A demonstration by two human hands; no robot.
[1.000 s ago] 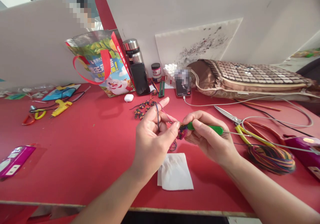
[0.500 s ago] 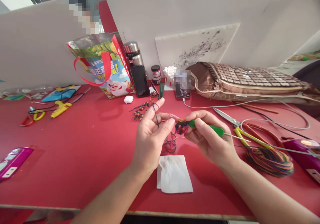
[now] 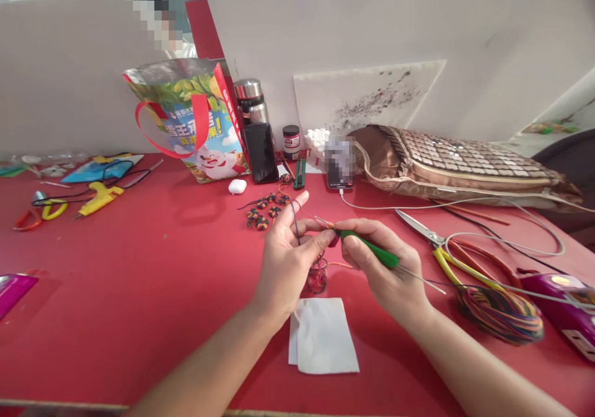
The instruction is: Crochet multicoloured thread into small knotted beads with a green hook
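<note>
My right hand grips the green handle of a crochet hook, its thin metal tip pointing left past my left fingertips. Between thumb and fingers, my left hand pinches a small multicoloured crochet piece, mostly hidden by the fingers. A dark strand of yarn runs over the raised left index finger. Loose yarn hangs in a tangle below the hands, above a folded white tissue. Several small crocheted pieces lie just beyond the left hand.
Scissors and a wound yarn bundle lie to the right, with a looping white cable. Behind stand a bag, a dark phone, a lit phone and a jar. A yellow glue gun lies left.
The hook has tilted and shifted left, its tip now showing beyond the left fingers. My left fingers cover more of the crochet piece. The whole view has shifted slightly.
</note>
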